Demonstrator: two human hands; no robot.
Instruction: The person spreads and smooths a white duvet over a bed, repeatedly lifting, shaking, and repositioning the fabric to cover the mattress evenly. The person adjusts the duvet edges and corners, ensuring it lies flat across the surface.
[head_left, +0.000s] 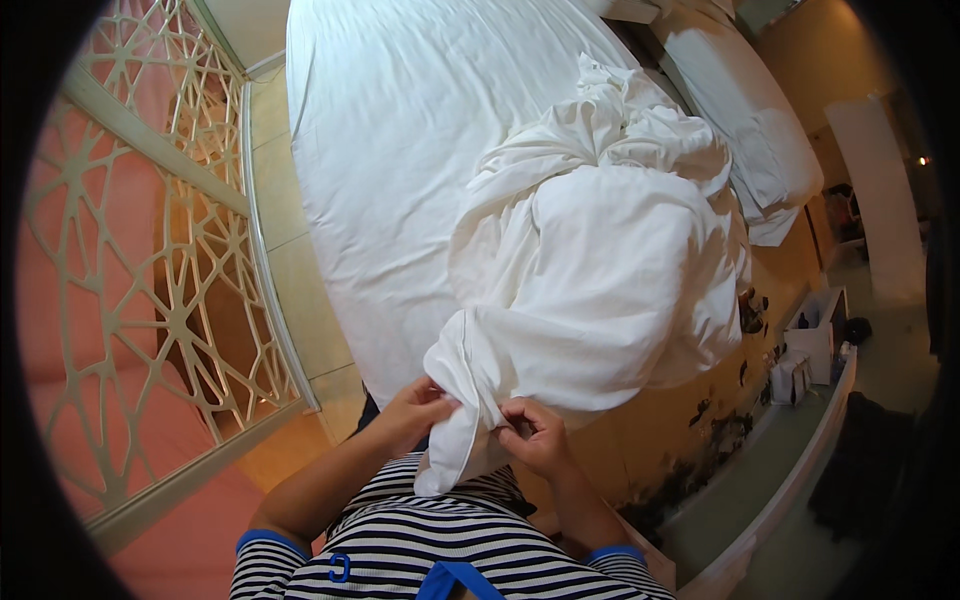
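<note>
A bunched white duvet cover or similar bed linen (pixel 610 270) lies heaped over the right part of the bed, its near end hanging toward my body. My left hand (pixel 418 408) pinches one edge of that end, where the cloth folds over and droops in front of my striped shirt. A short way to the right, my right hand (pixel 532 432) is closed on another part of the same edge, fingers curled and thumb pressed in. Both hands are close to my waist. Exactly what lies within the folds between them is hidden.
A white fitted sheet (pixel 370 170) covers the bed. Beyond its right side stands another white-covered piece (pixel 745 110). A cream lattice screen (pixel 165 290) rises on the left. At the right are a small white box-like unit (pixel 815 330) and dark items on the floor (pixel 860 460).
</note>
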